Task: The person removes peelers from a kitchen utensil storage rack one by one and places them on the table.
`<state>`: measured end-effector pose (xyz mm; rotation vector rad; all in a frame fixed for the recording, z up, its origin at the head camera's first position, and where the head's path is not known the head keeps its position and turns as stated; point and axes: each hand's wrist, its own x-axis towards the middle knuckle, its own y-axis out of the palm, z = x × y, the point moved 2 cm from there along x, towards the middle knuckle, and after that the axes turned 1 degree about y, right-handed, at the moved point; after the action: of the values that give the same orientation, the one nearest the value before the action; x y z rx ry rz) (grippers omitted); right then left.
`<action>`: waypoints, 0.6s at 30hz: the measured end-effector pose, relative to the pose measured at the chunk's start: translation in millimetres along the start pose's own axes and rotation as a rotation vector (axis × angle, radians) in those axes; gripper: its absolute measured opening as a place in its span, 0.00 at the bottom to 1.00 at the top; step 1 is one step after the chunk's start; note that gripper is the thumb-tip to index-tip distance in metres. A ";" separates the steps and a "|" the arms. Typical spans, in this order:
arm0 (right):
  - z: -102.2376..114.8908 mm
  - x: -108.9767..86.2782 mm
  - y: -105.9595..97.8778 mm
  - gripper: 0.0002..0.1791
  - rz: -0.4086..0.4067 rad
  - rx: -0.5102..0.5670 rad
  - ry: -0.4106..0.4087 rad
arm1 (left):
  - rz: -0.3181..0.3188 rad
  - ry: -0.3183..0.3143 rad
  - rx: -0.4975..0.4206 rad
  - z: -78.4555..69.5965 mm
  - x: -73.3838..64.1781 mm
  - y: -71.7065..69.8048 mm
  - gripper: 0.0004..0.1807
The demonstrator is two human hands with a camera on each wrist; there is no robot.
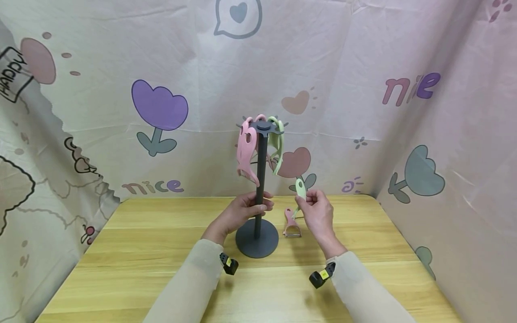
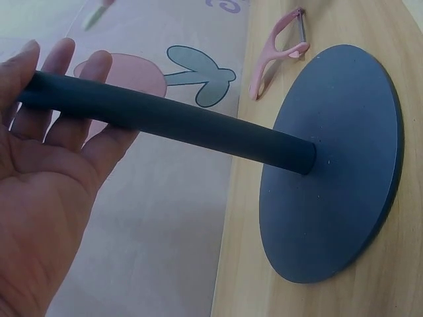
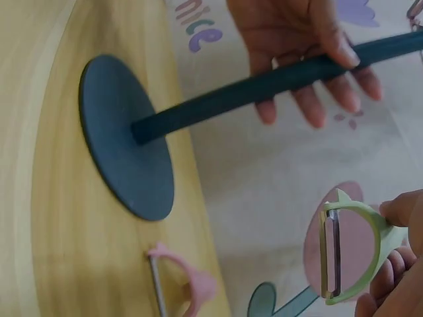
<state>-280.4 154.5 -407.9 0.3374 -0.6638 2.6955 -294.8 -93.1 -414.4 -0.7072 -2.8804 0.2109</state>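
While the left hand (image 1: 244,210) holds the dark pole (image 1: 261,172) of an upright stand, its thumb lies across the near side and its fingers curve behind. Below that hand, the stand's round base (image 1: 257,247) rests flat on the wooden tabletop (image 1: 161,244). Above it, pink peelers (image 1: 245,154) hang from the stand's top on the left of the pole, and green peelers (image 1: 281,146) hang on the right; they overlap too much to count surely.

To the right of the pole and apart from it, the right hand (image 1: 319,211) pinches a light green peeler (image 1: 300,193) by its handle, between thumb and fingers. The holed handle end points up past the fingertips, while the metal blade sits below them, held off the tabletop. Lower than the right hand and to its left, a pink peeler (image 1: 290,220) lies on the tabletop, just beside the base. Behind both hands hangs a pale cloth (image 1: 226,89) printed with flowers.
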 end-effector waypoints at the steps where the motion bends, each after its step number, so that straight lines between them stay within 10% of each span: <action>1: -2.9 1.1 0.5 0.17 0.000 -0.016 0.009 | 0.001 0.002 0.001 -0.1 -0.1 0.0 0.19; 18: -62.9 16.1 0.8 0.20 0.138 -0.312 0.119 | -0.002 0.002 0.003 1.0 0.5 -0.2 0.19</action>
<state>-304.5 188.7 -457.6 0.0528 -1.0867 2.6548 -295.6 -93.1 -415.3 -0.7041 -2.8778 0.2147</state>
